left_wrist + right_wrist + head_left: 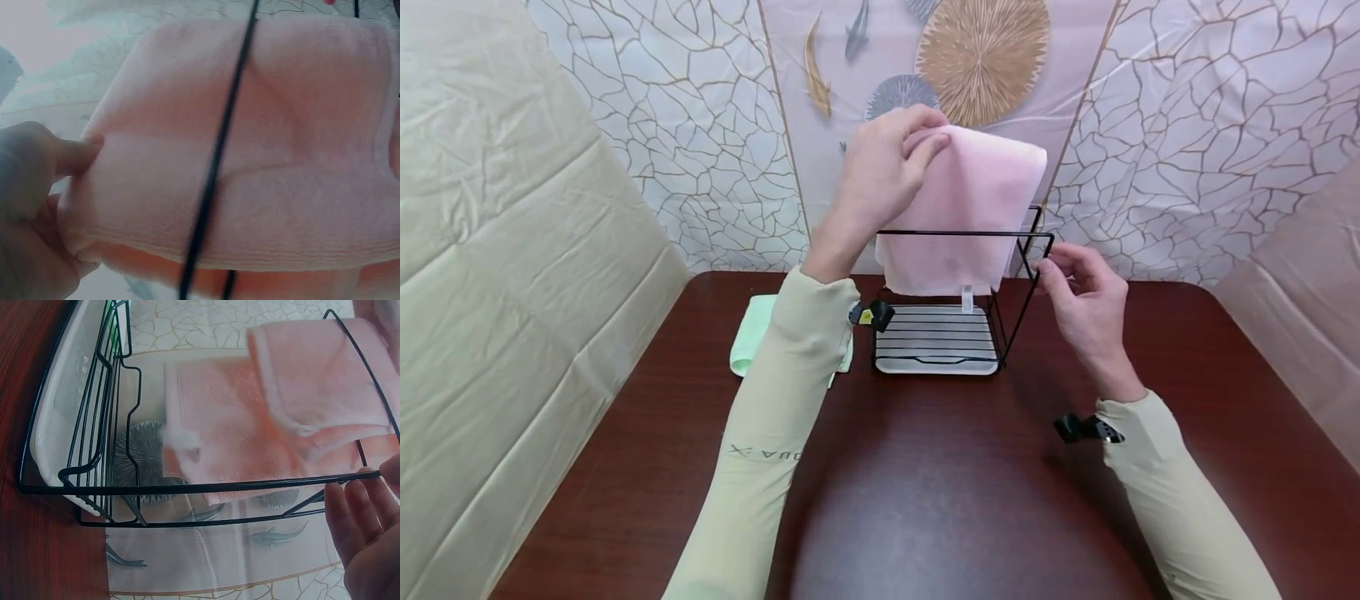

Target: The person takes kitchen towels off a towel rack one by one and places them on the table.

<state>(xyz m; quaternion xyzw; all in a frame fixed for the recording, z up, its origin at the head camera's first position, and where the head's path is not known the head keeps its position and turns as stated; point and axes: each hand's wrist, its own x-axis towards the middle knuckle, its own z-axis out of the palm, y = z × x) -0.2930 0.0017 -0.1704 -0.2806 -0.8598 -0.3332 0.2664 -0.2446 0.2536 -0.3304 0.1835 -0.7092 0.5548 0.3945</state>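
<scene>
1. Head view: the pink towel (973, 196) hung folded behind the front top rail of the black wire rack (962, 233), its care label (967, 298) low on the near face. To do this step well, we judged, the towel needed to stay level, its lower edge above the white tray (887, 368). Our left hand (887, 167) pinched the towel's upper left corner; our right hand (1086, 296) gripped the rack's upper right front corner. A light green cloth (752, 333) lay on the desk (925, 500), left of the rack.

2. Left wrist view: a rail crossed in front of the towel, so we thought it wise to draw the cloth out evenly and avoid snagging its fold. The left thumb (81, 156) and fingers held the towel's edge between them, closed on fabric alone.

3. Right wrist view: a steady brace seemed best, since the rack looked light. The right fingertips and thumb pinched the wire lightly, apart from the towel. Whether the towel straddled the rear rail, we could not tell.
</scene>
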